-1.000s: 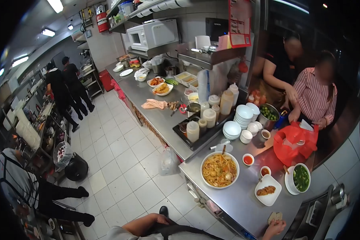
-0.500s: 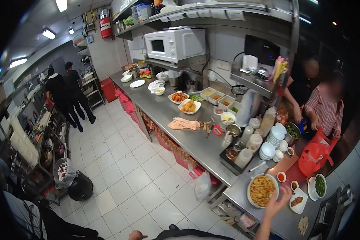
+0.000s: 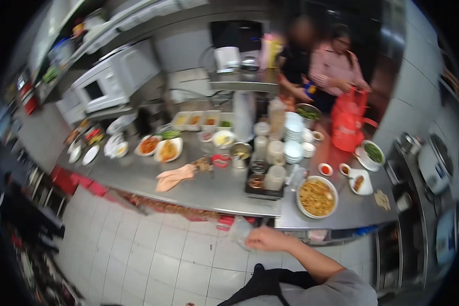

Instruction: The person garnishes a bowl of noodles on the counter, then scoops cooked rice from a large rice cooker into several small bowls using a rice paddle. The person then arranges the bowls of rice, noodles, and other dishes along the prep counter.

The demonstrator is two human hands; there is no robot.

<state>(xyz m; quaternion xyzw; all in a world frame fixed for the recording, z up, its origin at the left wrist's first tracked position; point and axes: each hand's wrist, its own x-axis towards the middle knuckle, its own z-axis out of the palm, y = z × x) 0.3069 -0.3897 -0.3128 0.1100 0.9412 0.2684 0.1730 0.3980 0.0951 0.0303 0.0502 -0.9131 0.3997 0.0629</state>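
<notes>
My right hand (image 3: 264, 238) is in front of the steel counter, below its edge, at the end of a bent forearm. Its fingers are curled in, slightly blurred, and I see nothing held in them. Just beyond the fingers hangs a clear plastic bag (image 3: 240, 230), and I cannot tell whether they touch. My left hand is out of view. On the counter, up and to the right of my hand, stands a large white bowl of noodles (image 3: 317, 197). Beside it are a small cup of red sauce (image 3: 325, 169) and a white dish with a browned piece of food (image 3: 360, 182).
A black tray of bottles and jars (image 3: 265, 189) stands left of the noodles, by stacked bowls (image 3: 293, 137). A pinkish cloth-like item (image 3: 174, 177) lies farther left. Two people stand across the counter, one at a red bag (image 3: 348, 125). Rice cookers (image 3: 435, 163) are at right.
My view has swung to the right. My right hand has left the rim of the noodle bowl, come back before the counter edge, and its fingers have curled. My left hand has gone out of view.
</notes>
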